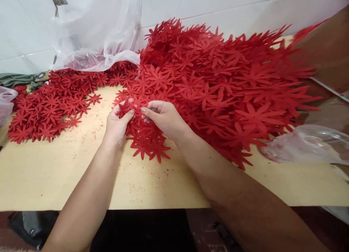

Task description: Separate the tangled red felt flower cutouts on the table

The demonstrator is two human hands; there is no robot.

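Lying between fingers [128, 116], red petalled flower [124, 108]

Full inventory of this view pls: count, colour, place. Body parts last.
large flower-cutout pile: one, pieces uncountable, red, centre to right
smaller flower-cutout pile: one, pieces uncountable, red, left
scraps: many, red, on tabletop
tabletop: one, pale yellow, beneath piles
plastic bags: at least three, translucent, back, left edge, right
cardboard: count unclear, brown, right
cloth: one, dark green, far left
wall: one, white, behind
dark item: one, black, below table, lower left
left hand: one, bare, pinching a cutout, centre
right hand: one, bare, fingertips at cutouts, grip unclear
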